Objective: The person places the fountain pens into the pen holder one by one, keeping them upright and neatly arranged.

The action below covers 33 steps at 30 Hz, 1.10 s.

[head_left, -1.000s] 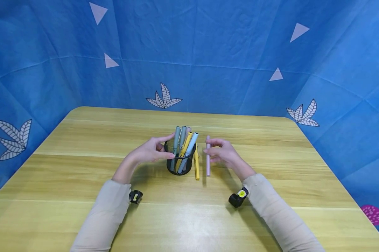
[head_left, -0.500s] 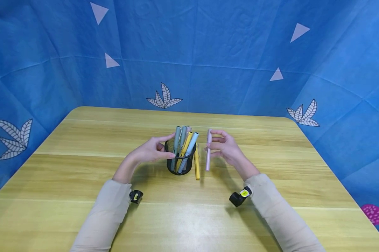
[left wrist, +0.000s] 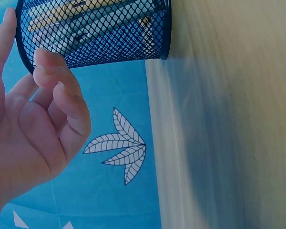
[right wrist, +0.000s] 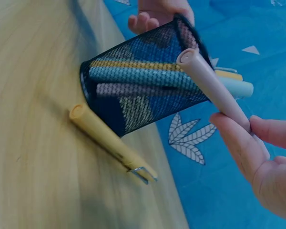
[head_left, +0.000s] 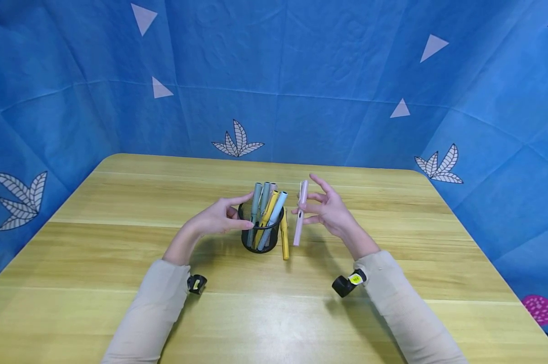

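Observation:
A black mesh pen holder stands upright on the table with several pens in it: grey-green, a yellow pen, a light blue pen and a lilac one mostly hidden. My left hand holds the holder at its rim, thumb on the near side and index finger on the far side. To its right, my right hand pinches a lilac pen above the table, slightly tilted, clip end up, index finger raised. Between holder and lilac pen, a yellow pen lies on the table.
The wooden table reaches to a blue patterned cloth behind and at both sides. A black wrist camera is on the left wrist, another black camera on the right.
My right hand has lifted the lilac pen and tilted it, its upper end now leaning slightly right. The right index finger has straightened away from the pen. The left hand and holder have stayed put.

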### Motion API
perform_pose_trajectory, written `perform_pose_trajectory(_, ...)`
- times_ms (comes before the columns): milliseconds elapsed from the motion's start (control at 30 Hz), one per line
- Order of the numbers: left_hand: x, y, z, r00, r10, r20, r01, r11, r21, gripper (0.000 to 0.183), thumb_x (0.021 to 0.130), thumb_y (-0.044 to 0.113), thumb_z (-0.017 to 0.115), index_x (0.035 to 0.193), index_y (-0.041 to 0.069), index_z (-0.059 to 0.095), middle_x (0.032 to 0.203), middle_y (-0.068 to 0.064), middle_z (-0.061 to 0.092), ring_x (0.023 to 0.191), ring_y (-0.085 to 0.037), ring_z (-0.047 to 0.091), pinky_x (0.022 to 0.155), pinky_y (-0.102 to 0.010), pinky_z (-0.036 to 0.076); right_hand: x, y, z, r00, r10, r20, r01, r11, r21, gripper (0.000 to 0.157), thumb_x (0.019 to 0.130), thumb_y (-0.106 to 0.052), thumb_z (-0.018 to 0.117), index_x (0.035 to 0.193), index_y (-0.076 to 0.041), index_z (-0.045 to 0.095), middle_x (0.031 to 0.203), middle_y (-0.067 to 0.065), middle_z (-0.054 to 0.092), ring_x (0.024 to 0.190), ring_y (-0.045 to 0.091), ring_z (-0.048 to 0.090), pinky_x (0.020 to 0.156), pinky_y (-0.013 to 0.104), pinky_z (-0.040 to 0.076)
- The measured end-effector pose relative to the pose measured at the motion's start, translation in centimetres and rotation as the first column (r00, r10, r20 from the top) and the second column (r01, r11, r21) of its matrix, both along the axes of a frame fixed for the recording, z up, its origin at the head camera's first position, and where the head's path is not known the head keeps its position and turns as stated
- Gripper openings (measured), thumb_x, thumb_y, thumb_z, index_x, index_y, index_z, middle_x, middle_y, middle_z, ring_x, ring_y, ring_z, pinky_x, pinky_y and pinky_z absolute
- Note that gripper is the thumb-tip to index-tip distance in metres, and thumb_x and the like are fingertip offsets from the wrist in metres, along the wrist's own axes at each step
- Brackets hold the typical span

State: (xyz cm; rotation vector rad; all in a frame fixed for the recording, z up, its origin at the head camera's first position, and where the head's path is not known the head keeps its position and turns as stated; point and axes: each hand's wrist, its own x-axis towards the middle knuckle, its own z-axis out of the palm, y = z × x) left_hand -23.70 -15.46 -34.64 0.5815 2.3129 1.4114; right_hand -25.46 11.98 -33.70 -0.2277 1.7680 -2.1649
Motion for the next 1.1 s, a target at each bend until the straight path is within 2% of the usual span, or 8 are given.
perform_pose_trajectory(200, 0.1, 0.0, -0.1, 1.000, 0.006, 0.017, -0.006, 1.000, 0.009, 0.078, 0.083, 0.019, 0.068, 0.147, 0.019, 0.023, 0.056, 0.001, 0.037, 0.049, -0.011, 0.032, 0.046, -0.021, 0.031, 0.1, -0.1, 0.7, 0.999, -0.029, -0.041, 0.028, 0.999, -0.023, 0.079, 0.086, 0.018, 0.042, 0.149, -0.019, 0.011, 0.130, 0.021, 0.038, 0.079, 0.021, 0.067, 0.063, 0.032, 0.054)
perform_pose_trajectory(333, 0.1, 0.0, 0.0, 1.000, 0.006, 0.022, -0.006, 1.000, 0.013, 0.078, 0.083, 0.019, 0.068, 0.147, 0.019, 0.022, 0.057, 0.001, 0.037, 0.049, -0.011, 0.033, 0.046, -0.021, 0.031, 0.1, -0.3, 1.0, 0.994, -0.088, -0.058, 0.083, 0.993, -0.087, 0.078, 0.085, 0.020, 0.042, 0.147, -0.020, 0.015, 0.124, 0.016, 0.042, 0.080, 0.022, 0.067, 0.066, 0.035, 0.054)
perform_pose_trajectory(467, 0.0, 0.0, -0.1, 1.000, 0.016, 0.026, -0.016, 1.000, 0.004, 0.078, 0.084, 0.018, 0.068, 0.147, 0.021, 0.022, 0.056, 0.001, 0.037, 0.049, -0.011, 0.033, 0.046, -0.021, 0.031, 0.3, -0.5, 1.1, 0.984, -0.164, -0.073, 0.149, 0.972, -0.180, 0.077, 0.083, 0.022, 0.044, 0.144, -0.019, 0.020, 0.114, 0.012, 0.047, 0.079, 0.024, 0.067, 0.067, 0.039, 0.053)
perform_pose_trajectory(600, 0.0, 0.0, -0.1, 0.999, 0.025, 0.028, -0.025, 1.000, -0.011, 0.077, 0.084, 0.018, 0.068, 0.147, 0.022, 0.023, 0.056, 0.001, 0.037, 0.048, -0.012, 0.033, 0.045, -0.021, 0.031, 0.5, -0.9, 1.1, 0.960, -0.248, -0.130, 0.210, 0.944, -0.254, 0.074, 0.081, 0.024, 0.045, 0.140, -0.015, 0.025, 0.106, 0.011, 0.052, 0.075, 0.024, 0.067, 0.065, 0.039, 0.053)
perform_pose_trajectory(800, 0.0, 0.0, -0.1, 0.999, 0.027, 0.028, -0.026, 1.000, -0.011, 0.078, 0.083, 0.018, 0.068, 0.147, 0.023, 0.023, 0.057, 0.000, 0.037, 0.049, -0.012, 0.033, 0.045, -0.021, 0.031, 0.6, -1.5, 0.9, 0.905, -0.358, -0.230, 0.283, 0.910, -0.303, 0.067, 0.080, 0.024, 0.049, 0.133, -0.014, 0.034, 0.101, 0.008, 0.057, 0.072, 0.021, 0.068, 0.061, 0.036, 0.054)
perform_pose_trajectory(1000, 0.0, 0.0, 0.0, 0.999, 0.025, 0.024, -0.025, 1.000, -0.006, 0.077, 0.083, 0.018, 0.068, 0.146, 0.022, 0.023, 0.056, 0.000, 0.038, 0.049, -0.011, 0.033, 0.045, -0.021, 0.031, 0.8, -2.2, 0.9, 0.872, -0.397, -0.286, 0.303, 0.897, -0.321, 0.067, 0.079, 0.022, 0.053, 0.133, -0.014, 0.036, 0.105, 0.011, 0.055, 0.074, 0.021, 0.067, 0.062, 0.037, 0.054)
perform_pose_trajectory(1100, 0.0, 0.0, 0.0, 1.000, 0.015, 0.016, -0.015, 1.000, -0.006, 0.078, 0.084, 0.018, 0.068, 0.147, 0.021, 0.023, 0.056, 0.000, 0.038, 0.048, -0.011, 0.033, 0.045, -0.021, 0.031, 0.9, -2.5, 0.9, 0.861, -0.401, -0.311, 0.303, 0.898, -0.319, 0.068, 0.078, 0.022, 0.053, 0.132, -0.014, 0.036, 0.104, 0.008, 0.056, 0.075, 0.021, 0.067, 0.062, 0.037, 0.054)
